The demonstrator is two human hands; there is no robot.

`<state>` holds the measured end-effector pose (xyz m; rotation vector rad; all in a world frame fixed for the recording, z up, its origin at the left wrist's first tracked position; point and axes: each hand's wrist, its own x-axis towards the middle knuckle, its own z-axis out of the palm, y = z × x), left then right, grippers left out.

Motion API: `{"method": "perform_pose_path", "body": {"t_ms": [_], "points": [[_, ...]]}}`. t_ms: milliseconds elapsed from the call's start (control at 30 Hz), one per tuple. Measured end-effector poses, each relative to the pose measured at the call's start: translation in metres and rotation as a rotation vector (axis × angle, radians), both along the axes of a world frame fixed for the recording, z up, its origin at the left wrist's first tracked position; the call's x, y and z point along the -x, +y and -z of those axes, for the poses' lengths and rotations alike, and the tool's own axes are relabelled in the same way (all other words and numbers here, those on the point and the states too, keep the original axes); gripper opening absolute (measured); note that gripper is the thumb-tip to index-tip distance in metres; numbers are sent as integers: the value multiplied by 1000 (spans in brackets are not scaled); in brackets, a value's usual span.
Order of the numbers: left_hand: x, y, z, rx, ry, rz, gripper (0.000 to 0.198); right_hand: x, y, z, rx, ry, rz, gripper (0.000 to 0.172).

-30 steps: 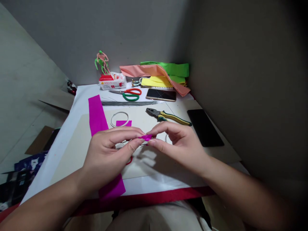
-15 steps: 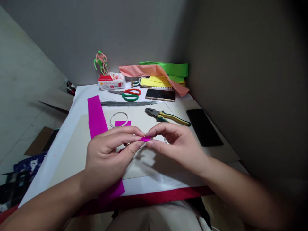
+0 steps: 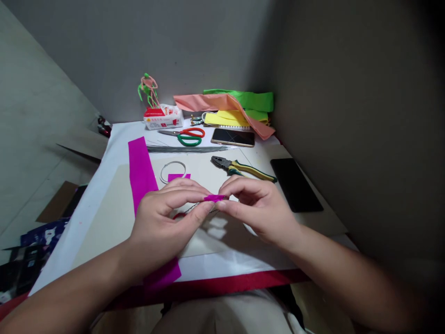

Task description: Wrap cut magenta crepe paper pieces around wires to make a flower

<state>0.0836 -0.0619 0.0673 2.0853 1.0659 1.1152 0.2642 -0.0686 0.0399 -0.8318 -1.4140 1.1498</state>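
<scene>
A small folded piece of magenta crepe paper (image 3: 215, 198) is pinched between both hands above the board. My left hand (image 3: 170, 208) grips its left end between thumb and fingers. At the right end, my right hand (image 3: 259, 206) is closed on it with thumb and forefinger. A dark twisted wire (image 3: 192, 208) shows just under the paper, partly hidden by my fingers. Under my left forearm runs a long magenta strip (image 3: 142, 167). Beyond the hands lie a small magenta piece (image 3: 180, 176) and a coil of white wire (image 3: 162, 172).
Pliers (image 3: 248, 170) lie behind my right hand, with a black phone-like slab (image 3: 296, 184) to their right. Farther back are scissors (image 3: 187, 136), a bundle of thin wires (image 3: 187, 149), a phone (image 3: 232, 137), a tissue pack (image 3: 163, 121) and folded coloured paper (image 3: 227, 117).
Both hands have shifted slightly right, and the fingertips are a little farther apart, so more of the magenta paper shows between them. The whole view has also moved slightly.
</scene>
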Motion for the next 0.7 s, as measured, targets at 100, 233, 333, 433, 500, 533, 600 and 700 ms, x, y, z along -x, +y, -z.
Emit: {"method": "perform_pose_path", "body": {"t_ms": [100, 233, 333, 433, 500, 533, 600, 700], "points": [[2, 0, 3, 82, 19, -25, 12, 1, 0, 0, 60, 15, 14, 4], [4, -2, 3, 130, 63, -44, 14, 0, 0, -1, 174, 80, -48, 10], [3, -3, 1, 137, 65, -50, 13, -1, -1, -3, 186, 65, -88, 11], [1, -2, -1, 193, 58, -39, 12, -2, -1, -4, 129, 21, -41, 6], [0, -1, -2, 233, 40, -48, 10, -1, -1, -5, 91, 5, 1, 3], [0, 0, -2, 247, 31, -57, 9, -1, -1, -5, 79, -1, 13, 2], [0, 1, -1, 273, 16, -62, 9, 0, -2, -5, 71, -13, 19, 1], [1, 1, -1, 317, 6, -38, 10, -1, -2, -6, 77, -34, 5, 3]]}}
